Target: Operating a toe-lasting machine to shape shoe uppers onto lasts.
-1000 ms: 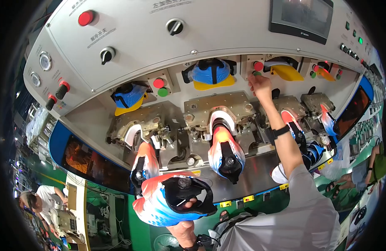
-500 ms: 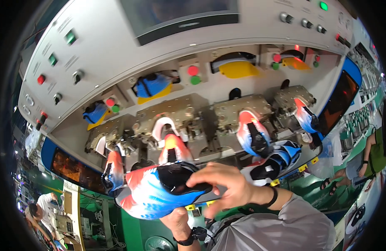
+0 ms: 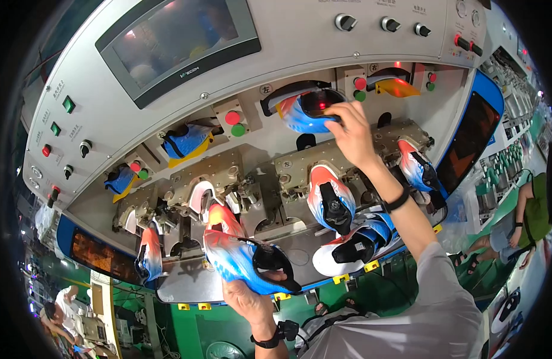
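Observation:
My left hand [image 3: 249, 301] grips a red, white and blue shoe upper [image 3: 231, 254] from below, its black-lined opening tilted up. Higher up, my right hand [image 3: 352, 133] has its fingers closed on the edge of another such shoe upper [image 3: 306, 121], which lies over a yellow form on the machine's back wall. Just behind the left-hand upper, a red-toed upper [image 3: 219, 216] sits by a white U-shaped mould [image 3: 200, 194] and is partly covered. A similar upper [image 3: 331, 199] rests at the station below my right forearm.
Blue uppers [image 3: 189, 142] hang on yellow forms further left. Red buttons [image 3: 232, 118] and green buttons sit between the bays. A blue-and-white shoe [image 3: 348, 247] lies on the front ledge. Outer stations hold uppers [image 3: 415, 164]. A person in green [image 3: 530, 215] is at right.
My right hand has gone from the uppers at the front up to the back wall, where an upper now covers the formerly bare yellow form. My left hand still holds its upper. The view has shifted.

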{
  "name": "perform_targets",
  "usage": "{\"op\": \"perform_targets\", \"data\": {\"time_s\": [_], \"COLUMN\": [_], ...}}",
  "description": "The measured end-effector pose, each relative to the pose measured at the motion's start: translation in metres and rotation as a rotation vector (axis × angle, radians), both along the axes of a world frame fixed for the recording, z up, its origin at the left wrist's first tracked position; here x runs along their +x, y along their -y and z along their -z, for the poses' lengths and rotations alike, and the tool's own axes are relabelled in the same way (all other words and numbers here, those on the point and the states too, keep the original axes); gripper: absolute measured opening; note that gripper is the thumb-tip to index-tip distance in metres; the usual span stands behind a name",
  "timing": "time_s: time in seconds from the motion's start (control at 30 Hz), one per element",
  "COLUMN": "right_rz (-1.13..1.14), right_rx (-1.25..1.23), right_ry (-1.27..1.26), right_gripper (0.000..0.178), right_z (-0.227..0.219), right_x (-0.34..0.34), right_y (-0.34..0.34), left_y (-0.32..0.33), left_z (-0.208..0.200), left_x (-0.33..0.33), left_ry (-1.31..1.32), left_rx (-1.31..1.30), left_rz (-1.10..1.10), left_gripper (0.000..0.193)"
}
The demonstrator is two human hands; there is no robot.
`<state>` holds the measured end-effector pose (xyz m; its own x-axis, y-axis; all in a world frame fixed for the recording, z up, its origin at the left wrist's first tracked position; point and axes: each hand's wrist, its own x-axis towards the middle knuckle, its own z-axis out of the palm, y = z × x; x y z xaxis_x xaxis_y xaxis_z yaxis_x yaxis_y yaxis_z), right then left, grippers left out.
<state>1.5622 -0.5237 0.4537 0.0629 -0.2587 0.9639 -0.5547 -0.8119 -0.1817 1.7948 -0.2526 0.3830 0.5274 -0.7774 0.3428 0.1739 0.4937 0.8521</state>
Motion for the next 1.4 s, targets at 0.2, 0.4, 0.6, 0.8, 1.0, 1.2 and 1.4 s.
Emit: {"op": "perform_targets", "data": {"time_s": [0.2, 0.4, 0.6, 0.8, 1.0, 1.2, 1.4], "right_rz": [0.184, 0.134, 0.020, -0.016, -0.009, 0.132, 0.263], "right_rx": [0.200, 0.048, -0.026, 0.245, 0.365, 0.195, 0.227], "right_ry": [0.023, 0.047, -0.188, -0.104, -0.072, -0.066, -0.123], "right_gripper": [0.021, 0.019, 0.023, 0.020, 0.018, 0.017, 0.023], "right_z": [-0.012, -0.038, 0.020, 0.041, 0.034, 0.005, -0.019], "right_x": [0.040, 0.047, 0.000, -0.025, -0.034, -0.005, 0.055], "right_y": [0.073, 0.046, 0.004, 0.005, 0.010, 0.046, 0.111], "left_y": [-0.006, -0.013, -0.014, -0.013, -0.013, -0.013, -0.020], "left_z": [0.001, 0.009, 0.047, 0.015, 0.021, 0.015, 0.026], "left_x": [0.019, 0.037, 0.037, 0.001, -0.015, -0.016, -0.002], "left_ry": [0.039, 0.049, 0.015, 0.045, 0.070, 0.068, 0.031], "left_rx": [0.000, 0.031, 0.025, 0.033, 0.020, 0.052, 0.019], "left_rz": [-0.064, -0.163, -0.418, -0.252, -0.252, -0.298, -0.287], "left_gripper": [0.090, 0.083, 0.091, 0.089, 0.084, 0.086, 0.091]}}
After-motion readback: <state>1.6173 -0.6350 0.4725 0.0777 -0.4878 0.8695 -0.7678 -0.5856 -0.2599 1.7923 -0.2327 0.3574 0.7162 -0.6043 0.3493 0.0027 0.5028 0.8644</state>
